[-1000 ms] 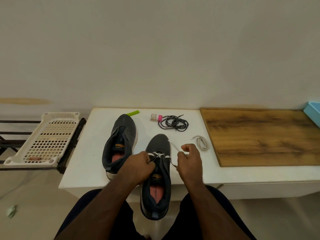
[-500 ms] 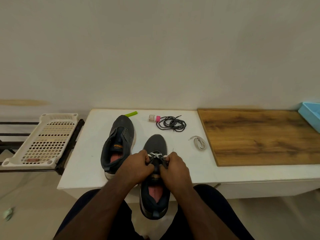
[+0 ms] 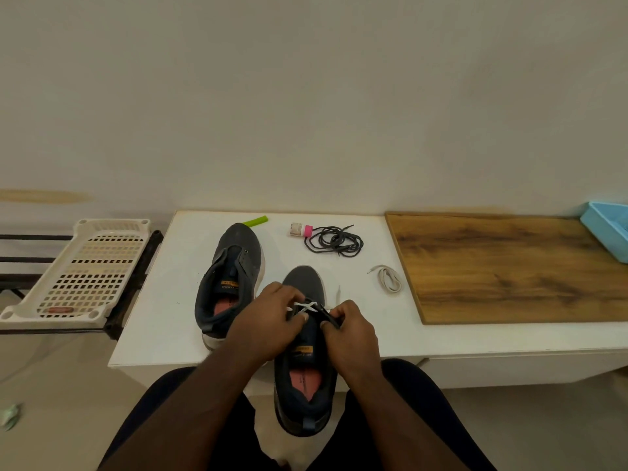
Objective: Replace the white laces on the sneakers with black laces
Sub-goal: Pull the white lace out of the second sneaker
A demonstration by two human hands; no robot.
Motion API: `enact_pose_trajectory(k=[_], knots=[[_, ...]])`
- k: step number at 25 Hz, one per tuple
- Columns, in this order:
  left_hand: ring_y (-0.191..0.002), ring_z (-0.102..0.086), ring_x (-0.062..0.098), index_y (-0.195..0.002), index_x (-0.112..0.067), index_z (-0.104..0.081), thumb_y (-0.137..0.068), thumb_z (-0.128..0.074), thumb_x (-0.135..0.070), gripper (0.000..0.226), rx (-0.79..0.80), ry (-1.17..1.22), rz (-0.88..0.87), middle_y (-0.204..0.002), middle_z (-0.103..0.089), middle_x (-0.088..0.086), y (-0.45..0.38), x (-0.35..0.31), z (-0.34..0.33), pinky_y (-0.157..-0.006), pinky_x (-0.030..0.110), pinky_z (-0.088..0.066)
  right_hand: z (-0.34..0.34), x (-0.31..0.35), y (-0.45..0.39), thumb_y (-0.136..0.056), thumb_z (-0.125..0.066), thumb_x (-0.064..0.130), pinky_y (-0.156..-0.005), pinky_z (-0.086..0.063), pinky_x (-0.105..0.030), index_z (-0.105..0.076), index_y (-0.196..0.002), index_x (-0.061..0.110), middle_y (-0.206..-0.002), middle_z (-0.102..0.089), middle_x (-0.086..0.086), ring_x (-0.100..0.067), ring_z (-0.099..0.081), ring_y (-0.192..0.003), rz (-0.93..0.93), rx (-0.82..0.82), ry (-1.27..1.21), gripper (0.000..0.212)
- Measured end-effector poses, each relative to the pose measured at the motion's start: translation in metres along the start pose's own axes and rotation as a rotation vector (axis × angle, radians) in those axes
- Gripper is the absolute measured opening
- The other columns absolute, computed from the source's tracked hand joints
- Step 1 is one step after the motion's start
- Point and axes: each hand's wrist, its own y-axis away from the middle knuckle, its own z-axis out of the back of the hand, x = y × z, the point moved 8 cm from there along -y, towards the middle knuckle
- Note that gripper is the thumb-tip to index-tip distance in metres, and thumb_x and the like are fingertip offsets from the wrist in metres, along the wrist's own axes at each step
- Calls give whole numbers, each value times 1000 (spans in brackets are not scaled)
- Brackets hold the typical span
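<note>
Two dark sneakers lie on the white table (image 3: 163, 300). The left sneaker (image 3: 231, 277) has no lace in it. The right sneaker (image 3: 306, 375) hangs over the table's front edge and still has a crossed white lace (image 3: 306, 306) at its lower eyelets. My left hand (image 3: 272, 317) grips the shoe's left flap by the lace. My right hand (image 3: 350, 331) pinches the right flap's edge beside the lace. A loose end of the white lace (image 3: 337, 294) lies on the table. A bundle of black laces (image 3: 334, 240) sits farther back. A removed white lace (image 3: 389, 279) lies coiled to the right.
A small pink-capped bottle (image 3: 300, 230) and a green stick (image 3: 256, 221) lie at the table's back. A wooden board (image 3: 509, 266) covers the right side, with a blue tray (image 3: 608, 229) at its far corner. A cream plastic rack (image 3: 85, 273) rests on black bars to the left.
My right hand had pulled the white lace out to the right, then came back to the shoe's eyelets. It now pinches the right flap. My left hand stayed on the shoe.
</note>
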Motion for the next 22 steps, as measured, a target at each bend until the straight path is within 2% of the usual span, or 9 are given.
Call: enact_pose_trajectory(k=[2,4,12,15,18,20,22], knots=[[-109,-57,8,-123,-28,-63,-91,-60,-27,32,-51,-41,-55,-122,-58,-11,-10,-6,-9,-96,28,-47,-3,2,-2,-89,-61,21,-61,-43,-25,-52,-90,23,-82,-62,7,-11,-58,-74,7,7,-31,10],[-112,-56,12,-123,-26,-64,-92,-58,-25,32,-36,-109,-91,-123,-62,-8,-17,-9,-20,-99,27,-42,-3,4,-4,-86,-63,23,-60,-41,-25,-51,-87,24,-79,-61,7,-11,-58,-72,18,7,-52,12],[-88,-53,14,-97,-27,-58,-95,-52,-28,6,-53,-242,-65,-96,-59,-5,-27,-10,-27,-79,34,-50,-5,-3,-10,-86,-62,24,-62,-43,-27,-50,-84,24,-78,-60,7,-12,-57,-72,-12,-2,-60,12],[-83,-54,15,-87,-27,-56,-92,-55,-23,7,-25,-183,-51,-89,-58,-6,-28,-10,-20,-77,38,-51,-6,-7,-12,-86,-61,24,-62,-44,-28,-50,-85,23,-79,-60,5,-14,-58,-73,-46,-7,-56,11],[-78,-57,14,-81,-25,-56,-90,-58,-17,13,-79,-57,84,-82,-61,-5,-30,12,2,-73,38,-50,-6,-8,-13,-87,-59,23,-62,-45,-29,-50,-86,22,-79,-61,4,-15,-58,-74,-51,-15,-51,10],[-80,-59,13,-84,-27,-57,-93,-58,-16,14,-118,26,175,-85,-65,-6,-30,27,11,-72,36,-49,-6,-5,-12,-88,-59,22,-62,-44,-28,-50,-87,21,-80,-60,3,-15,-58,-74,-34,-11,-42,9],[-89,-61,12,-95,-31,-60,-93,-56,-21,10,-102,21,134,-97,-67,-7,-29,22,8,-78,36,-51,-7,-4,-12,-87,-60,23,-63,-45,-30,-50,-87,21,-79,-60,3,-15,-58,-73,-16,-11,-37,10]])
